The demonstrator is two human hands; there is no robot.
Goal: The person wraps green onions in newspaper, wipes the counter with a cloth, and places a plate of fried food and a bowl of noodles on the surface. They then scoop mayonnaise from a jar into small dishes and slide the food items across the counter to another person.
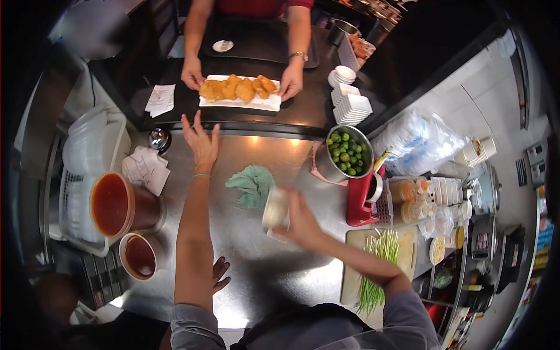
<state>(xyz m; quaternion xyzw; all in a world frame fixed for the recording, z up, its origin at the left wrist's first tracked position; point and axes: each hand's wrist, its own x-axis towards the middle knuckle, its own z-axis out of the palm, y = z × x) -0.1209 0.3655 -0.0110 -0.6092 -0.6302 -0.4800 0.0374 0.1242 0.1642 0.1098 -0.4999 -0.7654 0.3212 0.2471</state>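
My left hand (200, 142) reaches across the counter with its fingers spread, empty, just short of a long white plate (251, 105). Golden fried pieces (239, 88) lie in a row on that plate, and a person across the counter holds it by both ends. In my right hand (303, 224) is a small, pale rectangular container (276, 211), blurred by motion; its contents cannot be made out. A crumpled green cloth (252, 184) lies on the steel counter (245, 245) between my hands, close to the container.
Red sauce tubs (111, 204) stand left, with paper slips (146, 169) behind. A co-worker's hand (220, 275) rests beside my left forearm. Right are a pot of green limes (345, 175), a red device (359, 204) and a cutting board (353, 286) with green stalks (379, 262).
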